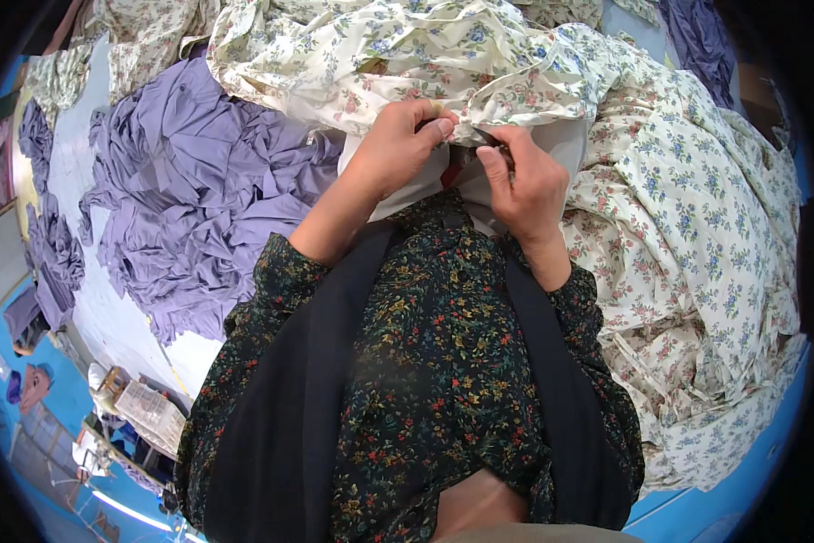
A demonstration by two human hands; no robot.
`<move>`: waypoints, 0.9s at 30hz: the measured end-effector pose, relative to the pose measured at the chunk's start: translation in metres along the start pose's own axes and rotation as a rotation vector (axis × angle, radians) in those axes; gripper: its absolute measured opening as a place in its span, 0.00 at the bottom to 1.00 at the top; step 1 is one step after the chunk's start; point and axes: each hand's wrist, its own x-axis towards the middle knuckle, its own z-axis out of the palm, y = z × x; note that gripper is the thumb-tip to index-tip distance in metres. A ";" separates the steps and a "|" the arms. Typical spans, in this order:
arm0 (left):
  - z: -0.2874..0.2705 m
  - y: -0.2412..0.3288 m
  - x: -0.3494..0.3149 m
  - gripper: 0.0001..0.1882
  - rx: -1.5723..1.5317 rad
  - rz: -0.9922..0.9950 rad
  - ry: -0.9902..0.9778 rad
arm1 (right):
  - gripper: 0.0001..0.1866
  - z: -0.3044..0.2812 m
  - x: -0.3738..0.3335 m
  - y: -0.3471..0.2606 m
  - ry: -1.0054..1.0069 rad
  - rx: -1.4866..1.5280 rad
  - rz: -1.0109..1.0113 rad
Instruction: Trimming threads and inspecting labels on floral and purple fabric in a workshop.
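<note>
My left hand (pixel 396 152) is closed in a pinch on the lower edge of a white floral cloth (pixel 380 63), printed with blue and red flowers. Close beside it, my right hand (pixel 526 181) is closed around small dark metal snips (pixel 487 138), mostly hidden by the fingers. The blade end shows between thumb and forefinger, right by the cloth's edge. The fingertips of both hands are only a short way apart. The cloth lies bunched in front of me on the table.
A heap of crumpled purple cloth (pixel 199 181) lies at my left. More floral cloth (pixel 697 226) is piled at my right, spilling toward the table's edge. A white basket (pixel 149 412) stands at the lower left. Further purple cloth (pixel 701 45) lies at the far right.
</note>
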 end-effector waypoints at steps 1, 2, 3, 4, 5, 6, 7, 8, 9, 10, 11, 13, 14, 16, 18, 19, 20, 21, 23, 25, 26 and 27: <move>0.000 0.000 -0.001 0.13 -0.018 -0.010 -0.010 | 0.11 0.001 0.001 0.000 0.008 -0.162 -0.133; 0.001 -0.001 -0.001 0.13 -0.037 -0.020 -0.019 | 0.11 0.001 0.002 0.001 0.006 -0.163 -0.133; 0.001 -0.001 -0.001 0.13 -0.039 -0.020 -0.018 | 0.11 0.002 0.003 0.002 0.018 -0.239 -0.180; 0.002 -0.002 -0.001 0.13 -0.022 0.007 0.004 | 0.11 0.002 0.003 0.003 0.030 -0.315 -0.226; 0.002 -0.002 -0.001 0.13 -0.006 0.035 0.027 | 0.11 0.002 0.004 0.002 0.028 -0.314 -0.227; 0.001 -0.001 -0.002 0.13 -0.007 0.034 0.028 | 0.12 0.001 0.006 0.000 0.016 -0.329 -0.294; 0.001 0.004 -0.002 0.13 0.008 0.002 -0.006 | 0.12 0.000 0.007 -0.001 0.004 -0.344 -0.360; 0.000 0.006 -0.003 0.13 0.024 -0.030 -0.040 | 0.12 0.000 0.006 0.000 0.003 -0.345 -0.361; 0.001 0.006 -0.003 0.13 0.022 -0.030 -0.040 | 0.11 0.000 0.005 0.003 0.002 -0.254 -0.358; 0.001 0.005 -0.003 0.13 0.017 -0.024 -0.036 | 0.11 -0.001 0.005 0.005 0.001 -0.162 -0.356; 0.001 0.005 -0.003 0.13 0.011 -0.018 -0.032 | 0.11 -0.003 0.006 0.007 -0.001 -0.162 -0.358; 0.001 0.005 -0.002 0.13 0.020 -0.018 -0.036 | 0.11 -0.006 0.008 0.010 0.037 -0.237 -0.298; 0.001 0.004 -0.001 0.13 0.029 -0.017 -0.041 | 0.11 -0.006 0.009 0.009 0.037 -0.239 -0.297; 0.002 0.004 -0.001 0.13 0.065 0.033 -0.014 | 0.11 -0.007 0.013 0.006 -0.013 -0.283 -0.366; 0.002 0.005 -0.002 0.14 0.102 0.081 0.017 | 0.10 -0.009 0.015 0.004 -0.053 -0.276 -0.397; 0.001 0.008 -0.002 0.14 0.128 0.044 -0.016 | 0.10 -0.009 0.016 0.003 -0.091 -0.270 -0.428; 0.000 0.010 -0.002 0.14 0.154 0.007 -0.049 | 0.10 -0.008 0.016 0.005 -0.091 -0.270 -0.429; 0.000 0.010 -0.002 0.14 0.154 0.007 -0.049 | 0.10 -0.008 0.015 0.009 -0.070 -0.171 -0.406; -0.001 0.010 -0.003 0.14 0.151 -0.002 -0.052 | 0.09 -0.009 0.016 0.011 -0.053 -0.068 -0.387; 0.000 0.012 -0.003 0.14 0.165 -0.012 -0.058 | 0.09 -0.013 0.019 0.008 -0.053 -0.253 -0.358; -0.001 0.013 -0.003 0.14 0.181 -0.021 -0.068 | 0.09 -0.015 0.020 0.006 -0.053 -0.253 -0.357; -0.001 0.012 -0.003 0.14 0.181 -0.022 -0.069 | 0.09 -0.016 0.022 0.003 -0.101 -0.310 -0.386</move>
